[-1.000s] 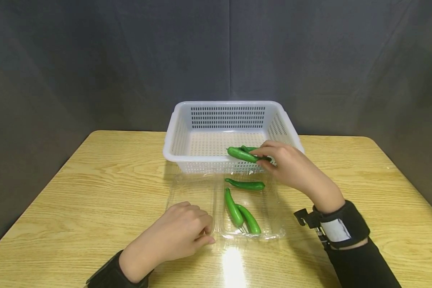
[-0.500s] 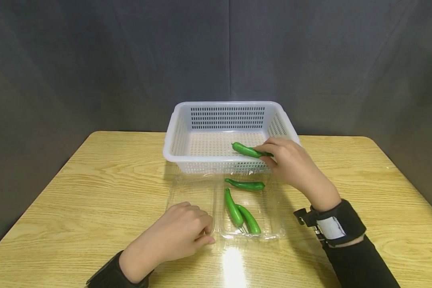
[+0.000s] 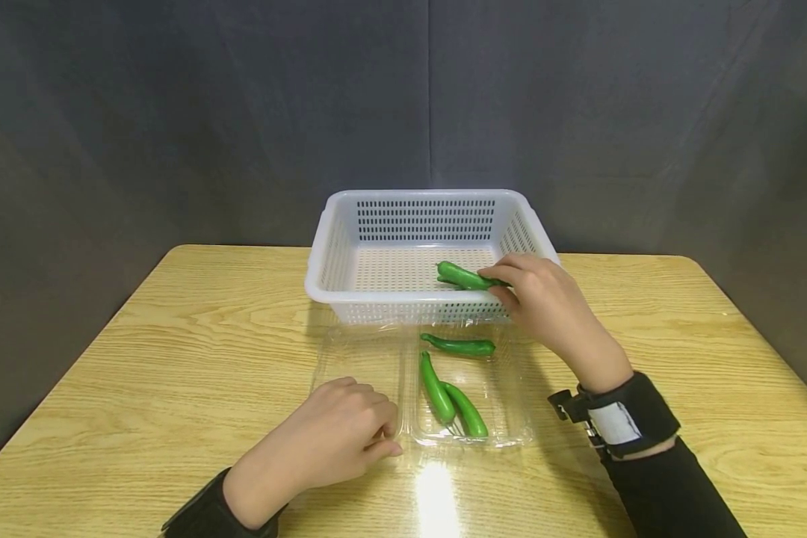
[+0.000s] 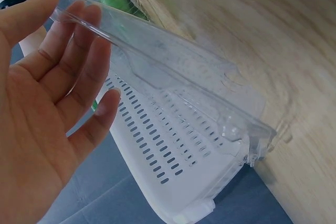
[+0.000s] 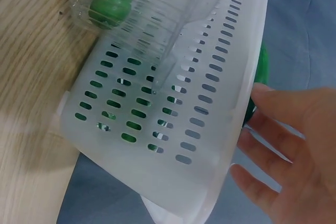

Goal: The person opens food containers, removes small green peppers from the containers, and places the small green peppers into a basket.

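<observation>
In the head view, my right hand [image 3: 545, 299] pinches a green chili pepper [image 3: 459, 275] just inside the near rim of a white slotted basket [image 3: 316, 276]. Part of another green pepper shows beneath it; whether I hold that one too, I cannot tell. In front of the basket lies an opened clear plastic clamshell box [image 3: 511, 388]. Its right half holds three green peppers, one lying crosswise [image 3: 459, 345] and two side by side [image 3: 437, 392]. My left hand [image 3: 339, 426] lies at the lid half's near edge, fingers loosely bent around nothing; in the left wrist view the fingertips [image 4: 89, 14] meet the clear lid [image 4: 173, 77].
The wooden table [image 3: 188, 344] carries the basket at its back, with the clamshell directly before it. Dark grey curtains [image 3: 276, 112] stand behind and at both sides. Through the basket's slots [image 5: 136, 114] in the right wrist view, green shows inside.
My right hand has moved slightly away from me and up, taking the pinched pepper from over the front rim to inside the basket. The left hand and the clamshell's three peppers have not moved.
</observation>
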Demonstrator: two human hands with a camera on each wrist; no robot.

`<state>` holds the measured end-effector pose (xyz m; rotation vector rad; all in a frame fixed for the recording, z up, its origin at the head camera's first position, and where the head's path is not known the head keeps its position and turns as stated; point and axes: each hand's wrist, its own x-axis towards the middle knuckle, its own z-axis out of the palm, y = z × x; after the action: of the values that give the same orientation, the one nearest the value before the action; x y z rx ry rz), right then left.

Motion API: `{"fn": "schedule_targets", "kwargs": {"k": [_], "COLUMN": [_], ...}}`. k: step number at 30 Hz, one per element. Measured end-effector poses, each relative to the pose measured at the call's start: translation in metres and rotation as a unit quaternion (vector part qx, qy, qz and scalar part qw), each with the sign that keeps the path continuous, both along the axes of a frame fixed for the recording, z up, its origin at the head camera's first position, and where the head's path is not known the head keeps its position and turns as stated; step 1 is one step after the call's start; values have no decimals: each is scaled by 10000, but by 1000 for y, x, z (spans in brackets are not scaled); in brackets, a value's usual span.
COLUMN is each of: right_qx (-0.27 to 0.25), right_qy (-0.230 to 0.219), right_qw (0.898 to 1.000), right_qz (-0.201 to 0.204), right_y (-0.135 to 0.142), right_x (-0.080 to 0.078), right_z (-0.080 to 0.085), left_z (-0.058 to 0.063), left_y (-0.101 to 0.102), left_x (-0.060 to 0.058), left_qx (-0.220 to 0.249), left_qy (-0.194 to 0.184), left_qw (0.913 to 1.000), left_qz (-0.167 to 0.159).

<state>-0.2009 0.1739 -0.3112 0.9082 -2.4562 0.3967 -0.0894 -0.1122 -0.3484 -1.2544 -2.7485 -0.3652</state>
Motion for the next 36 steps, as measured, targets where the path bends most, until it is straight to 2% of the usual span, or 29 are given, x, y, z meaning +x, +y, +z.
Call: {"fn": "schedule_targets", "kwargs": {"k": [10, 19, 28, 36], "right_qx": [-37, -77, -59, -75], "right_qy": [7, 87, -44, 82], "right_qw": [9993, 9992, 9987, 9990], "right_qz": [-369, -383, -502, -436], "right_y": [3, 8, 8, 11], "right_x": [-2, -6, -6, -8], "right_z": [0, -6, -5, -6], "left_z": [0, 0, -1, -1], "left_y": [0, 0, 0, 0], "left_x": [0, 0, 0, 0], "left_qx": [-30, -18, 26, 45], "left_qy": [32, 9, 18, -14], "left_qw": [10000, 10000, 10000, 10000], "left_qz": [6, -2, -11, -24]}}
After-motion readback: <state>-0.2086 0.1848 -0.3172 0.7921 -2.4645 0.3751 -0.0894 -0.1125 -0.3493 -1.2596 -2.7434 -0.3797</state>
